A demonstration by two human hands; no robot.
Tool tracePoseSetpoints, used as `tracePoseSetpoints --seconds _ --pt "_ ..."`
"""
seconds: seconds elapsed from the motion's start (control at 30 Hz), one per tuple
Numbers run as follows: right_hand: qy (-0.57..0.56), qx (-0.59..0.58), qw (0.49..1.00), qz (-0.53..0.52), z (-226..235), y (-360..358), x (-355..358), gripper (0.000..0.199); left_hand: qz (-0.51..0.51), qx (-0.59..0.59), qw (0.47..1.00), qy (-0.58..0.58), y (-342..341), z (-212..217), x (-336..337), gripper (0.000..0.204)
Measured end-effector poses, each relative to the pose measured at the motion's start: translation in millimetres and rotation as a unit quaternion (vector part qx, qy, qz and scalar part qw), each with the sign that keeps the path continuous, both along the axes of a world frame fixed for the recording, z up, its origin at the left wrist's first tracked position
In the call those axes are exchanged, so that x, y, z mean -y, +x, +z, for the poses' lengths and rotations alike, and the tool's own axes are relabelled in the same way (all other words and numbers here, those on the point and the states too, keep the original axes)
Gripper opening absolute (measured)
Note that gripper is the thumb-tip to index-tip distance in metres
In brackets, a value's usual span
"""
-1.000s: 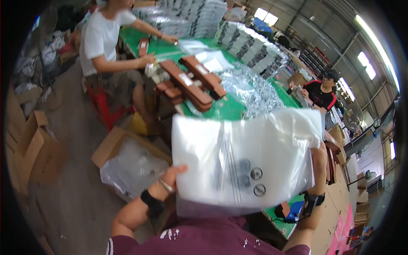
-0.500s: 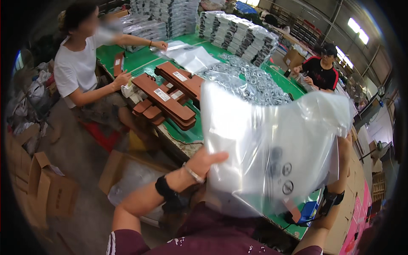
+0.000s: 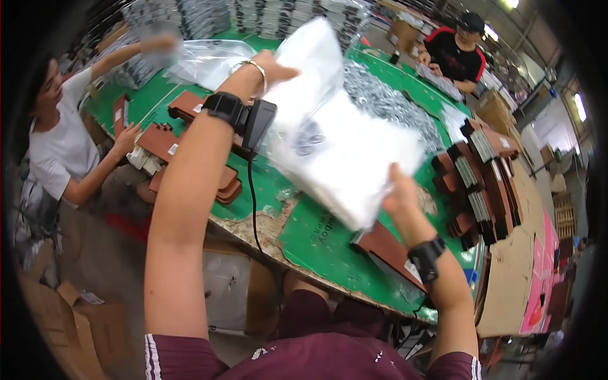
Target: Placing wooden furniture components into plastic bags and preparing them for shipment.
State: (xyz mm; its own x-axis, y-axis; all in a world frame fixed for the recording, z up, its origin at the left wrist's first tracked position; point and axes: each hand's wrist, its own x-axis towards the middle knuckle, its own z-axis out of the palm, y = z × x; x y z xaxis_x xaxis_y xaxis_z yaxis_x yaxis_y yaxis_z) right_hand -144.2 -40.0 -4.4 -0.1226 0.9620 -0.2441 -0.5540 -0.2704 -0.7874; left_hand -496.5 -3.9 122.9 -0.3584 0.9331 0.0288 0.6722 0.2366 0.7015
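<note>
Gripping a clear plastic bag (image 3: 345, 149) at centre frame, above the green table (image 3: 316, 244): left hand (image 3: 272, 66) pinching its upper corner near the top centre, right hand (image 3: 399, 196) closing fingers on its lower edge right of centre. Blurring across the bag, small dark round parts showing through it. Lying beside, brown boxes (image 3: 196, 139) at left and stacked brown boxes (image 3: 484, 177) at right.
</note>
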Motion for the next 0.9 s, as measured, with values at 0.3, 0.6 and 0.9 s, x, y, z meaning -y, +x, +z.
tracePoseSetpoints --seconds 0.3,0.6,0.9 --pt "-0.099 0.17 0.98 -0.015 -24 -15 12 0.038 -0.218 -0.278 0.929 -0.112 75 -31 -30 0.077" --pt "-0.097 0.245 0.964 0.027 -61 26 -30 0.069 -0.177 -0.263 0.918 -0.237 169 -150 25 0.092" --pt "0.09 0.663 0.74 -0.071 -33 57 -81 0.069 -0.099 -0.284 0.94 -0.159 148 -171 55 0.086"
